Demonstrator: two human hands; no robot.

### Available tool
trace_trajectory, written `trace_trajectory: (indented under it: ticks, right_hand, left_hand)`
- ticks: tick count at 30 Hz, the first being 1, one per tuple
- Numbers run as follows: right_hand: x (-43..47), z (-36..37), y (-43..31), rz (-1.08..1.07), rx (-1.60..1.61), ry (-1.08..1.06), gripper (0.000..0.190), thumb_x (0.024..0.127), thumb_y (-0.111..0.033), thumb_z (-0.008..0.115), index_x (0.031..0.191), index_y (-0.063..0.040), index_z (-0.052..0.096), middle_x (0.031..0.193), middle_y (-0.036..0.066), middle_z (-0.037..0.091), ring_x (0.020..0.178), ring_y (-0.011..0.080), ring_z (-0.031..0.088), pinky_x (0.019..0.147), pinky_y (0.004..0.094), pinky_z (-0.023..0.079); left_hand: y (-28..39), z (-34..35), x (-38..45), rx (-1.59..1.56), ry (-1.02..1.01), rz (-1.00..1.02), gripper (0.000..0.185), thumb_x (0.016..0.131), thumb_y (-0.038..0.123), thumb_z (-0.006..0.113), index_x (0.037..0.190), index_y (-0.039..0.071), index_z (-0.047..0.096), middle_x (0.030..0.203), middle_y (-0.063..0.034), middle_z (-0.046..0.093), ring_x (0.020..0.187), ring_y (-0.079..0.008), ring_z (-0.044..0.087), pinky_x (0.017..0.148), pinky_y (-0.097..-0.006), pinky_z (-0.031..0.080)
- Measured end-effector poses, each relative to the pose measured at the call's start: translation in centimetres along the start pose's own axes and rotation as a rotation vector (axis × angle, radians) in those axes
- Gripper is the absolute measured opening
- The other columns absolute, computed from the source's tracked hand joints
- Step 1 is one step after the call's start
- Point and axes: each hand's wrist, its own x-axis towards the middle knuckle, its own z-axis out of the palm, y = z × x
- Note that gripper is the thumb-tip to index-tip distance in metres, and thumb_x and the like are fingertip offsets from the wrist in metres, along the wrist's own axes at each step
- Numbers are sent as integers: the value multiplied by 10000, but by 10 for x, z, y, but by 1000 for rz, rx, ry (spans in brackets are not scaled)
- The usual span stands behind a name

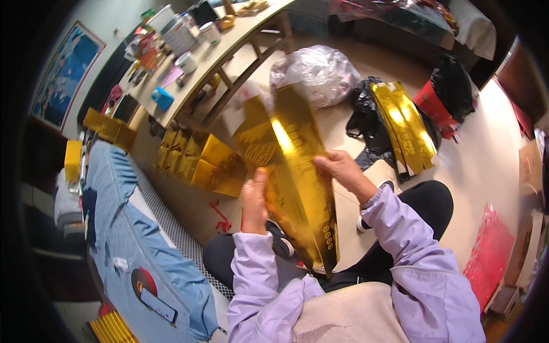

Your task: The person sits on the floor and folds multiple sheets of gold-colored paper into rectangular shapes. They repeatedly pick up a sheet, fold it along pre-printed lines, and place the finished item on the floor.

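Note:
Between my hands, above my lap, is a gold foil-covered cardboard box (296,171), partly unfolded, with its end flaps standing out and printing on its panels. My left hand (256,201) grips its left edge with the thumb up. On the opposite edge, my right hand (345,171) pinches a panel between thumb and fingers. The box is slightly blurred, and its underside is hidden. Left of it on the floor stands a row of formed gold boxes (218,165). To the right, flat gold box blanks (405,126) lie stacked over black plastic.
A cluttered wooden table (197,55) stands at the upper left. Beyond the box sits a clear plastic bag (319,75); a red bin (439,107) is at right. A blue-covered sofa (141,240) bearing a phone (158,304) runs along my left. Red sheet material (491,253) lies at right.

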Motion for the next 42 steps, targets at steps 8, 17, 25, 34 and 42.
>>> trace_trajectory:
  ticks: [8,17,25,34,42]
  right_hand:
    - [-3,5,1,22,105,10,281,1041,-249,628,1151,3,689,1000,3,715,844,83,659,723,228,513]
    - [-12,-32,35,33,75,25,230,1011,-201,687,1139,-11,711,971,-13,724,837,59,651,743,200,497]
    - [-32,-9,4,117,126,-108,321,1053,-255,617,1252,-4,633,1099,27,711,937,80,656,828,229,520]
    - [-49,-7,17,29,169,100,290,1041,-234,642,1227,-13,661,1074,28,723,889,97,674,776,237,545]
    - [-68,9,10,24,157,-86,351,1042,-211,639,1319,1,597,1214,44,679,1063,121,631,929,260,495]
  left_hand:
    - [-68,5,-25,-40,101,97,487,1012,482,638,1089,6,699,981,10,669,847,-80,590,777,-260,492]
    - [-48,7,-36,-155,-97,-134,478,1029,453,618,1170,-2,662,1042,-23,702,893,-95,646,799,-257,533]
    - [-80,7,-36,77,115,115,498,1060,476,559,1052,-15,643,860,45,571,813,-54,471,743,-240,446]
    - [-48,10,-47,80,-84,18,548,1032,428,628,1310,-38,559,1218,-54,651,1083,-111,585,972,-288,486]
    - [-74,3,-53,71,143,133,506,1029,410,641,1262,-32,563,1053,-23,667,951,-89,579,848,-264,503]
